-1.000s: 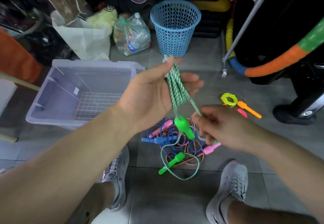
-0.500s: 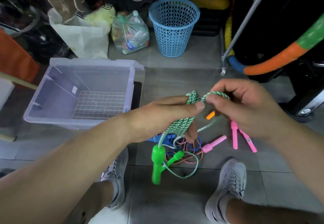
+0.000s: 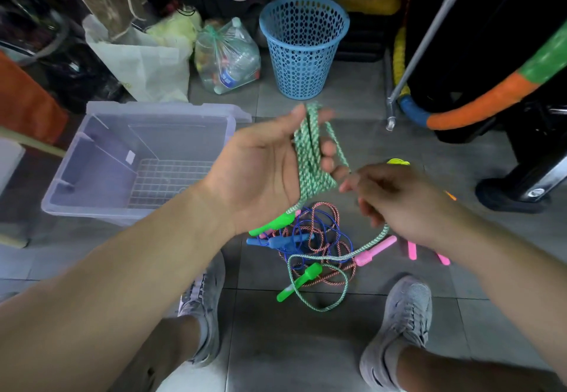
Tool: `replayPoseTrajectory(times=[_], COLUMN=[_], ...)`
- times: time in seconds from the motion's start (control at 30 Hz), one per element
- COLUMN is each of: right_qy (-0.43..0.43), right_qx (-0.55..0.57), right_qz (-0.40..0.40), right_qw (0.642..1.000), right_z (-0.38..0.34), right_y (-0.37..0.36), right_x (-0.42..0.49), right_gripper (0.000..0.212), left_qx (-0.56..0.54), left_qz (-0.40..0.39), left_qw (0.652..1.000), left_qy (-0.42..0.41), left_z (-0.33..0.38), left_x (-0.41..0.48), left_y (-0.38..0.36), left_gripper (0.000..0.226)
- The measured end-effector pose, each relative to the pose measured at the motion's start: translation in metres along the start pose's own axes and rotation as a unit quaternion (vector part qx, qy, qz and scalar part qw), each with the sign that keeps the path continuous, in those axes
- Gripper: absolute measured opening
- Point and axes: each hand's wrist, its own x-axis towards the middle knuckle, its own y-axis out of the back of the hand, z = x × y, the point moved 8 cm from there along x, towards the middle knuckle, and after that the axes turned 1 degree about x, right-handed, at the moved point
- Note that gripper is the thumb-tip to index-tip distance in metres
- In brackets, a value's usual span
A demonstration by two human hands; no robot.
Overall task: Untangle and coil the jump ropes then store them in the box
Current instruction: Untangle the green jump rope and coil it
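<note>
1. A clear plastic box (image 3: 101, 158) sits open on a grey tiled floor (image 3: 276, 345). A wire grid lies on its bottom. It is the reference point for everything below.
2. Just right of the box, raised above the floor, the left hand (image 3: 267, 167) is turned palm up. A green rope (image 3: 310, 158) speckled with white is looped several times across the palm. The thumb and curled fingertips hold the loops in place.
3. Further right of the box, the right hand (image 3: 395, 201) is blurred. Its fingers are curled round a single strand that leads off the loops. The strand comes out below the hand and trails down to the floor.
4. One green handle (image 3: 271, 223) hangs under the left hand, off the box's near right corner.
5. The second green handle (image 3: 302, 279) lies on the floor, right of the box and nearer the person.
6. Between those handles lies a tangle (image 3: 322, 232) of blue and red-and-white ropes, with blue handles (image 3: 276, 242) and a pink handle (image 3: 376, 250).
7. Beyond the box and to its right stands a blue mesh basket (image 3: 303, 48).
</note>
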Motion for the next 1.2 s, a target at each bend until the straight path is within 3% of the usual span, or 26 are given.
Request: replayPoseTrajectory(times=[0.17, 0.23, 0.3, 0.37, 0.43, 0.6, 0.7, 0.8, 0.9, 1.0, 1.07, 1.2], right_qy=[0.058, 0.113, 0.148, 0.156, 0.118, 0.076, 0.054, 0.030, 0.009, -0.019, -0.012, 0.000], right_qx=[-0.117, -0.164, -0.173, -0.132, -0.048, 0.194, 0.259, 0.171, 0.183, 0.191, 0.121, -0.014], right_qz=[-0.098, -0.121, -0.142, -0.149, -0.131, -0.017, 0.096, 0.130, 0.073, 0.002, -0.026, -0.106], right_qw=[0.987, 0.972, 0.963, 0.967, 0.983, 0.978, 0.960, 0.976, 0.980, 0.981, 0.992, 0.994], right_z=[-0.012, -0.021, -0.030, -0.039, -0.041, -0.041, -0.026, -0.015, -0.008, -0.006, -0.010, -0.011], right_y=[-0.037, -0.044, -0.047, -0.043, -0.028, 0.018, 0.043, 0.047, 0.027, 0.004, -0.006, -0.028], right_x=[-0.015, -0.022, -0.028, -0.031, -0.028, -0.014, -0.007, -0.001, 0.004, 0.004, 0.000, -0.013], right_gripper=[0.037, 0.041, 0.040, 0.038, 0.030, 0.019, 0.022, 0.023, 0.022, 0.034, 0.040, 0.027], left_qx=[-0.082, -0.053, 0.046, 0.195, 0.310, 0.346, 0.305, 0.209, 0.117, 0.042, 0.000, -0.006], left_qz=[0.001, 0.029, 0.072, 0.117, 0.112, 0.026, -0.017, -0.064, -0.113, -0.107, -0.075, 0.029], left_qw=[0.996, 0.997, 0.994, 0.972, 0.944, 0.934, 0.945, 0.967, 0.981, 0.991, 0.997, 0.998], left_qy=[-0.031, -0.056, -0.073, -0.062, -0.032, 0.081, 0.115, 0.128, 0.106, 0.064, 0.024, -0.059], left_z=[0.009, 0.011, 0.012, 0.005, -0.009, -0.036, -0.040, -0.036, -0.025, -0.015, -0.008, 0.011], left_x=[-0.003, -0.002, 0.001, 0.001, 0.001, -0.006, -0.011, -0.013, -0.012, -0.007, -0.003, 0.001], left_y=[0.003, 0.008, 0.014, 0.022, 0.023, 0.012, 0.003, -0.008, -0.017, -0.014, -0.008, 0.012], left_gripper=[0.051, 0.049, 0.045, 0.039, 0.036, 0.047, 0.054, 0.067, 0.071, 0.069, 0.063, 0.044])
